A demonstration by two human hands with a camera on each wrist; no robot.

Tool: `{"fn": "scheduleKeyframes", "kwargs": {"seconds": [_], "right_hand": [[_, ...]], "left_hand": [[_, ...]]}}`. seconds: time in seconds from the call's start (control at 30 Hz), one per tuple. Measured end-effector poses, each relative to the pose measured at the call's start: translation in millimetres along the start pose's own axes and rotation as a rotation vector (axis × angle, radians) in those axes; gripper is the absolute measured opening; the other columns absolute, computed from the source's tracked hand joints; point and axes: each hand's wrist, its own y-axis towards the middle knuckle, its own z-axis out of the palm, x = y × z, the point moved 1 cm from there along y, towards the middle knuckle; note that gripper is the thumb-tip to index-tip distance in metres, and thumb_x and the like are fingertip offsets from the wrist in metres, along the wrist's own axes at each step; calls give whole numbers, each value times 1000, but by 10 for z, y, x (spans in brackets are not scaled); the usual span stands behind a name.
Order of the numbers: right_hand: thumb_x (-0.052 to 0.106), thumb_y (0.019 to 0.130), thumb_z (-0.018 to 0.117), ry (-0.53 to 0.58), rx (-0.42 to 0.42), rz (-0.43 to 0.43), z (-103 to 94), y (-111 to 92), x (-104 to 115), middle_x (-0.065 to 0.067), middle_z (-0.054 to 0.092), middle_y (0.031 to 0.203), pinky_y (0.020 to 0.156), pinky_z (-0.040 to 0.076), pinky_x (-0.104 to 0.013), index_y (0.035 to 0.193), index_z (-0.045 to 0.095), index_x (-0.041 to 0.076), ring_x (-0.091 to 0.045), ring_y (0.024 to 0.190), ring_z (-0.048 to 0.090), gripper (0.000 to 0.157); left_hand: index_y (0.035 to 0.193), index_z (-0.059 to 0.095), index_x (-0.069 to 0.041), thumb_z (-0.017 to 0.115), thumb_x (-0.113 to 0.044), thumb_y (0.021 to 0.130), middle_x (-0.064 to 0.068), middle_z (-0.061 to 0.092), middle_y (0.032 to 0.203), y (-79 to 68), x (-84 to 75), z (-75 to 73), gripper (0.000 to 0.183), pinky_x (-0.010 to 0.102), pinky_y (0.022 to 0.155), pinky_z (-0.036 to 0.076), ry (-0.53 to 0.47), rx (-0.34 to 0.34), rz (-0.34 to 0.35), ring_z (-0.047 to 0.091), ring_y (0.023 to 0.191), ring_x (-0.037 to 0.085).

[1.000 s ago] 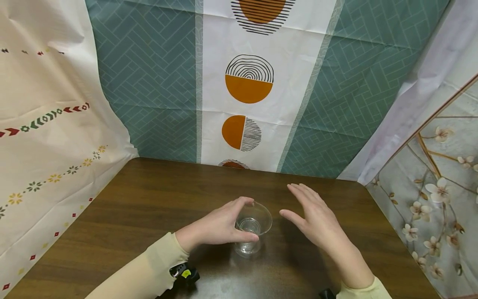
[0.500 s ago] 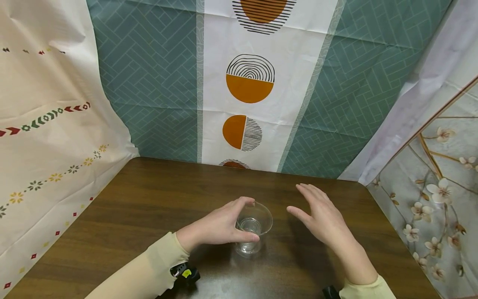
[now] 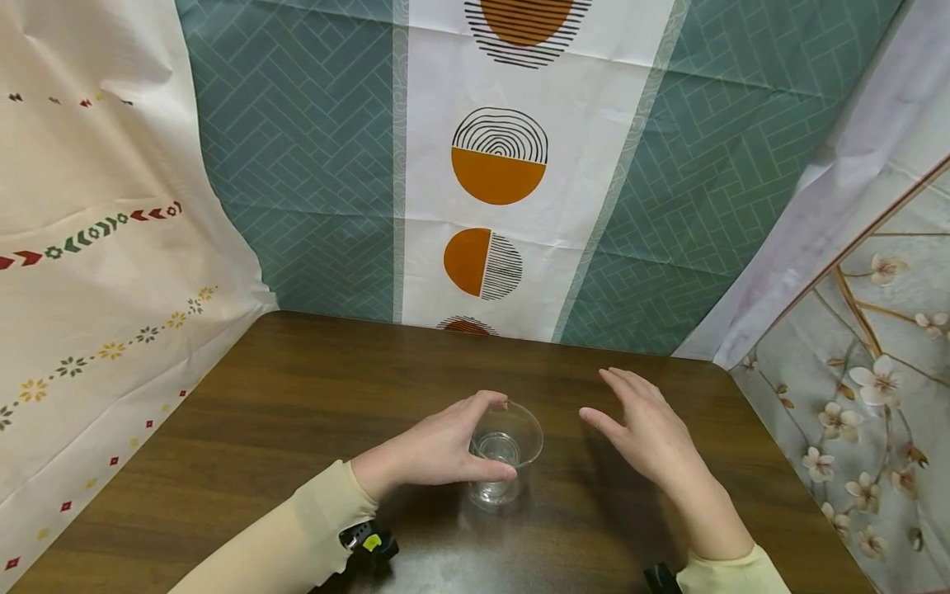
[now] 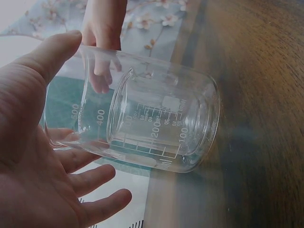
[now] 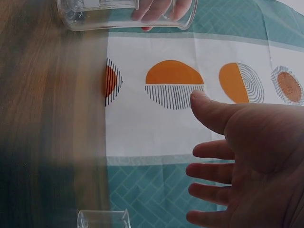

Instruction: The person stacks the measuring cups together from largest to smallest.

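Observation:
A large clear glass beaker (image 3: 529,427) stands upright on the brown table. Printed graduations show on its wall in the left wrist view, and a smaller graduated beaker (image 4: 156,102) sits inside it. My left hand (image 3: 445,445) holds the large beaker near its rim, thumb on the near side and fingers on the far side. To the right, apart from the glass, my right hand (image 3: 649,429) hovers with fingers extended and thumb spread, holding nothing. Another small clear glass vessel (image 5: 103,219) is partly visible at the bottom of the right wrist view; I cannot make it out in the head view.
The wood-grain table (image 3: 334,371) ends at a teal and white patterned curtain (image 3: 312,165) behind. A cream cloth (image 3: 96,247) hangs on the left, and a floral cloth (image 3: 853,429) on the right.
My right hand has drawn away to the right from the large beaker. The left hand keeps its hold, and both nested beakers stay in place.

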Motion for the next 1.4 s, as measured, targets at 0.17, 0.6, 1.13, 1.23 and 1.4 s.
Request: {"fn": "scheduleKeyframes", "kwargs": {"seconds": [0.17,0.6,1.13,1.23,1.4], "right_hand": [[49,106,75,-12,6,13,8,6,-13,-26,45,167,115,38,-75,163,50,2,-50,155,37,78],[53,106,72,-40,25,41,15,16,-44,-27,46,166,111,40,-76,162,51,2,-53,153,39,79],[49,106,74,-38,30,23,43,2,-18,-26,50,163,108,45,-75,159,56,2,-52,150,44,73],[48,106,74,-38,31,19,47,-1,-5,-25,51,163,107,45,-75,158,56,3,-51,151,44,72],[48,106,74,-32,42,12,59,-5,26,-23,51,163,107,45,-76,159,57,5,-49,153,42,71]], "left_hand": [[163,40,-19,84,-66,90,3,55,158,5,4,1,97,51,114,49,3,0,-7,55,142,24],[162,41,-19,85,-64,90,5,56,158,-1,-5,-1,96,53,116,47,-16,-5,-4,55,144,28],[162,41,-20,85,-64,90,0,56,159,-6,-13,7,95,51,117,46,-16,-5,-15,54,145,23],[162,41,-20,85,-64,90,0,56,159,-4,-7,10,95,50,117,46,-14,-6,-12,54,145,23],[162,41,-20,85,-65,90,1,57,158,-5,0,11,95,50,117,46,-12,-9,-7,54,145,22]]}}
